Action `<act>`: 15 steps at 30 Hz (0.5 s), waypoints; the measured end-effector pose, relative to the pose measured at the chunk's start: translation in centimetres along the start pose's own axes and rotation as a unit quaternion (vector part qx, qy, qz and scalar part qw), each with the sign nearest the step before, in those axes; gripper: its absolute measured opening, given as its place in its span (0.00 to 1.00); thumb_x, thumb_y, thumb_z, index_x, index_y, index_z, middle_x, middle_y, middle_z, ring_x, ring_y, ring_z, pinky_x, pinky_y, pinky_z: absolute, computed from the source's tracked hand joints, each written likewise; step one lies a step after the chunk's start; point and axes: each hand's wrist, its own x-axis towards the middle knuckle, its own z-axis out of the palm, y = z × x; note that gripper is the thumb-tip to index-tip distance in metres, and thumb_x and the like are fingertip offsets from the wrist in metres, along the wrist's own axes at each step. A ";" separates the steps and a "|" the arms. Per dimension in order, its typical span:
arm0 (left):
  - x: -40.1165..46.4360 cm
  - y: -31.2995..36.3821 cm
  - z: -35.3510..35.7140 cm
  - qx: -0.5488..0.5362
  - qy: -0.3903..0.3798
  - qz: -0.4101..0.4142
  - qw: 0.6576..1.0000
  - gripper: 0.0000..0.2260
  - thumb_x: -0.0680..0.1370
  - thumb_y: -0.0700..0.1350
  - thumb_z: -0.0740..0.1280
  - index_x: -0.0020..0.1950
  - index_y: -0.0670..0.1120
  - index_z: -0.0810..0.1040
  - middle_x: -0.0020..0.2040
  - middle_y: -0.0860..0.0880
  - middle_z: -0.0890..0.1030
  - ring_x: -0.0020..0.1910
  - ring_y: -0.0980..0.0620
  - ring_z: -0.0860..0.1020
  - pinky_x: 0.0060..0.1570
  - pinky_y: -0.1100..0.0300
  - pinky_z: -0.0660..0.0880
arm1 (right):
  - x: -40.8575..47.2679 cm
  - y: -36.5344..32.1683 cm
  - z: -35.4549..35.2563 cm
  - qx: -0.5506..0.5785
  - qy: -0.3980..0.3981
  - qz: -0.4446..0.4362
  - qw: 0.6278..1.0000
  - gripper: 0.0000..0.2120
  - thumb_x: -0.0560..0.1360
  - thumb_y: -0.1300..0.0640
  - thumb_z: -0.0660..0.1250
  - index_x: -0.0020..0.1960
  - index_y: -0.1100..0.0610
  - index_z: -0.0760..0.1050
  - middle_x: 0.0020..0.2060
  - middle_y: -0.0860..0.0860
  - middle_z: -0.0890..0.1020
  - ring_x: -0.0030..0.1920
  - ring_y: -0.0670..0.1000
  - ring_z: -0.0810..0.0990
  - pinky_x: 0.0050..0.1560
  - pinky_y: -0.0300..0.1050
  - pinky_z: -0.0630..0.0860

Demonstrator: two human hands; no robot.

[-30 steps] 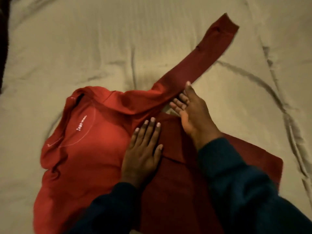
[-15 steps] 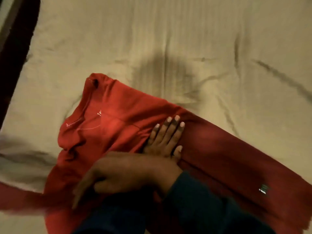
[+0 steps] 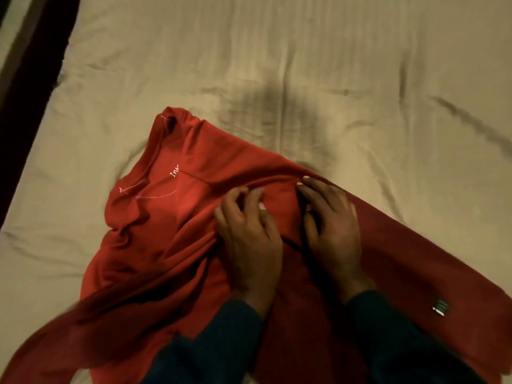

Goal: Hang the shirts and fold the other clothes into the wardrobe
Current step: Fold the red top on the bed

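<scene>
Top [image 3: 171, 245] is spread on the bed [image 3: 304, 65], its cloth pinched by curled fingers of left hand [image 3: 249, 236] and right hand [image 3: 332, 228].

- The place was a bedroom in a home.
- A bed [image 3: 332, 65] filled almost the whole view, covered by a beige sheet [image 3: 138, 79] that was creased and faintly striped.
- A dark wooden bed frame [image 3: 30, 59] ran along the sheet's left edge.
- A red long-sleeved top [image 3: 171, 217] lay spread on the sheet, a household garment, under warm, dim indoor light.
</scene>
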 end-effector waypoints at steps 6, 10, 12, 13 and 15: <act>11.0 -3.0 -3.2 0.016 -0.039 -0.326 0.944 0.31 0.75 0.69 0.61 0.61 0.44 0.76 0.63 0.42 0.77 0.67 0.40 0.71 0.71 0.52 0.61 | 0.2 0.1 0.7 -0.034 0.016 0.006 0.999 0.20 0.73 0.59 0.64 0.64 0.52 0.78 0.66 0.46 0.77 0.65 0.50 0.74 0.56 0.44 0.64; 16.1 -4.3 -3.4 -0.255 -0.129 -0.383 0.879 0.17 0.78 0.61 0.67 0.46 0.48 0.78 0.43 0.50 0.81 0.41 0.54 0.80 0.40 0.63 0.78 | 0.3 0.2 0.8 -0.043 0.017 0.001 0.999 0.20 0.73 0.58 0.63 0.64 0.52 0.78 0.66 0.46 0.77 0.64 0.50 0.74 0.56 0.44 0.64; 17.5 -4.7 -2.8 -0.282 -0.132 -0.354 0.882 0.09 0.81 0.51 0.67 0.44 0.48 0.77 0.41 0.48 0.79 0.38 0.54 0.77 0.36 0.64 0.76 | 0.3 0.3 0.8 -0.044 0.016 -0.002 0.999 0.20 0.73 0.58 0.62 0.64 0.52 0.78 0.66 0.46 0.77 0.64 0.50 0.74 0.56 0.44 0.64; 17.8 -5.3 -2.3 -0.271 -0.117 -0.327 0.898 0.10 0.82 0.50 0.66 0.42 0.48 0.77 0.42 0.47 0.78 0.40 0.53 0.76 0.38 0.62 0.75 | 0.3 0.4 0.8 -0.045 0.018 -0.004 0.999 0.20 0.73 0.58 0.62 0.64 0.53 0.78 0.66 0.46 0.77 0.64 0.50 0.74 0.56 0.43 0.63; 17.9 -7.1 -1.3 -0.172 -0.077 -0.241 0.952 0.14 0.83 0.51 0.63 0.39 0.49 0.73 0.40 0.48 0.75 0.40 0.53 0.71 0.41 0.57 0.70 | 0.3 0.3 0.8 -0.052 0.017 -0.008 0.998 0.20 0.73 0.59 0.63 0.64 0.53 0.78 0.66 0.46 0.77 0.64 0.50 0.74 0.56 0.42 0.63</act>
